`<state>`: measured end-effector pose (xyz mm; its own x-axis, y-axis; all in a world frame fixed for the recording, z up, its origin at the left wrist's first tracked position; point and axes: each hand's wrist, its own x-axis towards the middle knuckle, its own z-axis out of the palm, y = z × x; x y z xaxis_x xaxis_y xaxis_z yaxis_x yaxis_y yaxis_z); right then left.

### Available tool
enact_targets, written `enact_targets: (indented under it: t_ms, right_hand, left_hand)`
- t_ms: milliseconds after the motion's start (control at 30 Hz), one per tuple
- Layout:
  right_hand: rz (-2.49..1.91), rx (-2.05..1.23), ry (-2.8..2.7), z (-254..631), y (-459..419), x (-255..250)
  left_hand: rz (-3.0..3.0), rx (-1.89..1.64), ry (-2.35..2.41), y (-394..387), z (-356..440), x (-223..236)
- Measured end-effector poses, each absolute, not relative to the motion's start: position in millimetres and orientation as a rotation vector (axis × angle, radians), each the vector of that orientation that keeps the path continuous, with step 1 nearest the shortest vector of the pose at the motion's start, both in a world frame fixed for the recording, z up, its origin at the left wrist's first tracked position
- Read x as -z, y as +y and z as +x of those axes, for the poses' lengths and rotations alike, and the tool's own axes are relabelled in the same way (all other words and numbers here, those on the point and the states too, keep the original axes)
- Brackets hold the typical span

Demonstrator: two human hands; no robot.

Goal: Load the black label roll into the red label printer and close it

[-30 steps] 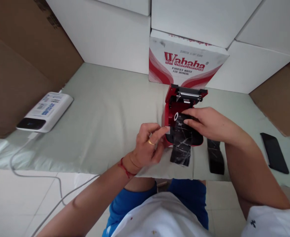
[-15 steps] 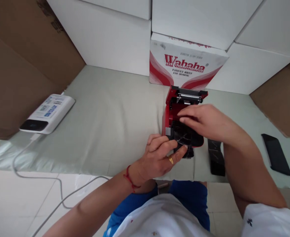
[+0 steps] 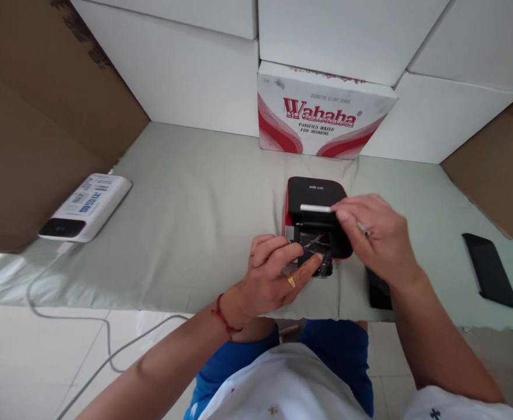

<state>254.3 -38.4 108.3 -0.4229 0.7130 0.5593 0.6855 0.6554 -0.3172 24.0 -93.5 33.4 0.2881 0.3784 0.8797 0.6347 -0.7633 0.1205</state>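
A small red and black label printer (image 3: 288, 217) stands on the cloth-covered table in front of me. Its black lid (image 3: 320, 196) is tipped forward and partly lowered, with a gap at the front edge. My right hand (image 3: 376, 236) pinches the lid's front right edge between thumb and fingers. A black marbled label strip (image 3: 316, 240) comes out of the printer's front. My left hand (image 3: 274, 271) presses the strip's end at the printer's front left corner, index finger on top, the thumb's grip partly hidden. What lies inside the printer is hidden under the lid.
A black flat piece (image 3: 379, 291) lies right of the printer, partly behind my right hand. Farther right is a black phone (image 3: 489, 269). At left sits a white device (image 3: 88, 207) with a grey cable (image 3: 108, 335). Behind stands a Wahaha carton (image 3: 324, 125) against white boxes (image 3: 204, 70).
The printer's raised lid has swung down toward me over the inside. My right hand has moved from the inside to the lid's front edge. My left hand has stayed on the strip.
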Motion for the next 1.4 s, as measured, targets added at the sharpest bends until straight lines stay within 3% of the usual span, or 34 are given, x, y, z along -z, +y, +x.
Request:
enact_targets:
  t_ms: [433, 867, 1400]
  right_hand:
    - [-1.094, -0.054, -2.155, 258.8, -62.4, -75.9]
    - [-1.054, -0.101, -2.117, 262.3, -71.0, -58.6]
    - [-1.050, 0.160, -2.037, 238.4, -72.2, -90.0]
  left_hand:
    - [-2.652, 1.489, -1.149, -45.2, -4.8, -30.2]
    - [-2.458, 1.638, -1.096, -56.0, -9.2, -16.7]
    - [-2.510, 1.675, -0.950, -41.7, -5.0, -21.4]
